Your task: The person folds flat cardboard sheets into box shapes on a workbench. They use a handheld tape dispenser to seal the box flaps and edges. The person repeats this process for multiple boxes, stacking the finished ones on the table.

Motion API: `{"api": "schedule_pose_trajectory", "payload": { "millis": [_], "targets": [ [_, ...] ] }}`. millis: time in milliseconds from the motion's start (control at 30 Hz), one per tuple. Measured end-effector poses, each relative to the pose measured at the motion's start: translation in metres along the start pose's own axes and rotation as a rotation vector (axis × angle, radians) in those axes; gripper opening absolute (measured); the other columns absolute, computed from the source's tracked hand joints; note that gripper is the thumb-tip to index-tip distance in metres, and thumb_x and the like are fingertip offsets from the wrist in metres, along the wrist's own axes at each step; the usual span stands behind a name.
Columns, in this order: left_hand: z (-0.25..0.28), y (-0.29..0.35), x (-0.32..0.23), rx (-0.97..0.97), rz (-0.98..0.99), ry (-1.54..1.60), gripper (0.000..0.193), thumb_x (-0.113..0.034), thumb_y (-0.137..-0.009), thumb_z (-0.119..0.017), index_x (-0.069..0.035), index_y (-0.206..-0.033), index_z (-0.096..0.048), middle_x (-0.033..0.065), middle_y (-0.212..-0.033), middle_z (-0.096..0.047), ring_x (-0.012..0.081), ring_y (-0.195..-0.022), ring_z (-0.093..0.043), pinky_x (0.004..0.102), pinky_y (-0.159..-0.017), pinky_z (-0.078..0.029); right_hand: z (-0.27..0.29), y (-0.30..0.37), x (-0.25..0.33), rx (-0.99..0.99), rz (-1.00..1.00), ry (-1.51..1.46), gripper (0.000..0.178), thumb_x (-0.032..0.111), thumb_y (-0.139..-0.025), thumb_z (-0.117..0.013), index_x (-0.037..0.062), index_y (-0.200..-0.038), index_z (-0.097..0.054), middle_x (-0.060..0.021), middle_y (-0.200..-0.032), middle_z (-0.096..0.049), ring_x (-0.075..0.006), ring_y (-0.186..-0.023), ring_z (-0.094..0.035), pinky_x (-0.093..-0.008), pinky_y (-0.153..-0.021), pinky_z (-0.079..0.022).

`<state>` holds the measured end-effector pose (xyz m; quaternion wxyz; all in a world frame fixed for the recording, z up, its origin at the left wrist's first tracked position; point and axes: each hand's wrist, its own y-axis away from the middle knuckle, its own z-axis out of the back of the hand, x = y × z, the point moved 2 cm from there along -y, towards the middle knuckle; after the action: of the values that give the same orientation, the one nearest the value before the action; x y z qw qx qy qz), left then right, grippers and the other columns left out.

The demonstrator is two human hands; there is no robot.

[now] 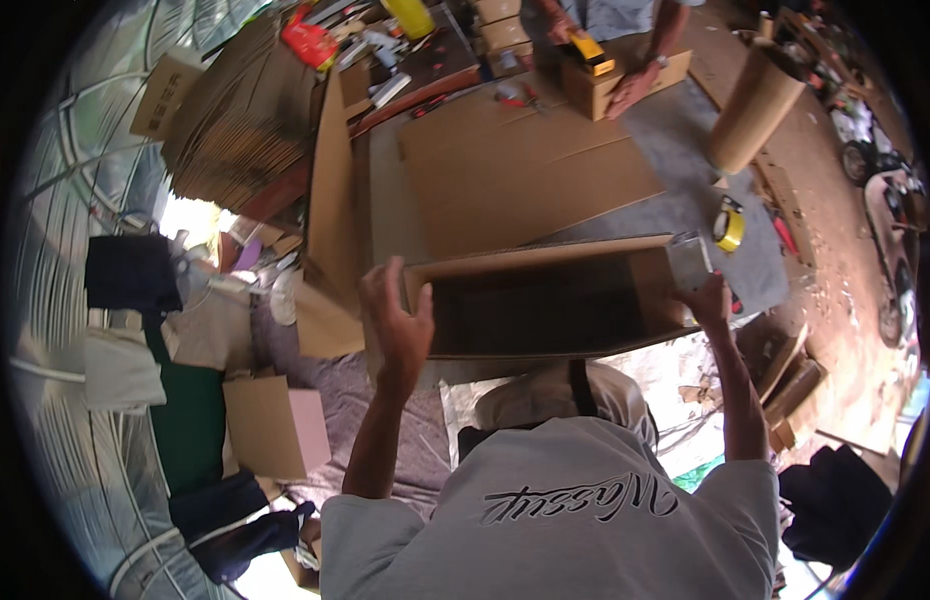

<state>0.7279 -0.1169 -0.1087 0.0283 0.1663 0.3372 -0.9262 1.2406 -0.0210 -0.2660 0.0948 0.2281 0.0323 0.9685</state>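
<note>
A long cardboard box [545, 345] lies in front of me with its open side up and a dark inside. My left hand [400, 325] is at its left end, palm toward the box, fingers and thumb stretched apart. At the right end, my right hand [709, 300] is closed over the box's edge, its thumb toward the inside. A pale, shiny patch [690, 262] shows beside that hand at the box's far right corner; its kind is unclear. Beyond the box, a flat cardboard sheet [515, 180] lies on the grey-covered table [685, 150].
A yellow tape roll [728, 228] and a cardboard tube [757, 105] are to the right. Across the table, a co-worker's hands [635, 85] hold a yellow tool [591, 52] on a small box [585, 92]. An upright cardboard panel [330, 190] and stacked cardboard [245, 120] are left.
</note>
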Motion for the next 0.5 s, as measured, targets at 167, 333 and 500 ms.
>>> {"api": "schedule_pose_trajectory", "payload": {
  "millis": [167, 333, 500],
  "targets": [
    [0.005, 0.088, 0.074, 0.509, 0.591, 0.338, 0.052, 0.001, -0.085, -0.070, 0.002, -0.135, -0.055, 0.0172, -0.126, -0.061, 0.0299, -0.120, -0.060, 0.0415, -0.099, -0.053, 0.006, -0.006, 0.016, 0.007, 0.001, -0.121, 0.065, 0.053, -0.057, -0.095, -0.0035, -0.059, -0.062, -0.0173, -0.058, -0.063, -0.0312, -0.054, -0.064, -0.0474, -0.054, -0.049],
    [0.013, 0.107, 0.054, 0.635, 0.638, 0.660, 0.073, 0.009, -0.083, -0.054, 0.000, -0.154, -0.041, 0.0165, -0.140, -0.058, 0.0250, -0.132, -0.055, 0.0338, -0.106, -0.050, 0.005, -0.010, 0.018, -0.015, -0.039, -0.091, 0.063, 0.050, -0.059, -0.094, -0.0042, -0.061, -0.064, -0.0168, -0.058, -0.063, -0.0291, -0.053, -0.063, -0.0482, -0.053, -0.048],
    [0.005, 0.108, 0.057, 0.645, 0.450, 0.528, 0.081, 0.007, -0.079, -0.056, 0.003, -0.157, -0.033, 0.0253, -0.149, -0.045, 0.0385, -0.133, -0.052, 0.0420, -0.116, -0.040, 0.002, -0.016, 0.017, -0.074, 0.027, -0.121, 0.063, 0.051, -0.058, -0.095, -0.0039, -0.060, -0.063, -0.0167, -0.057, -0.063, -0.0303, -0.056, -0.067, -0.0475, -0.055, -0.051]
  ]
}}
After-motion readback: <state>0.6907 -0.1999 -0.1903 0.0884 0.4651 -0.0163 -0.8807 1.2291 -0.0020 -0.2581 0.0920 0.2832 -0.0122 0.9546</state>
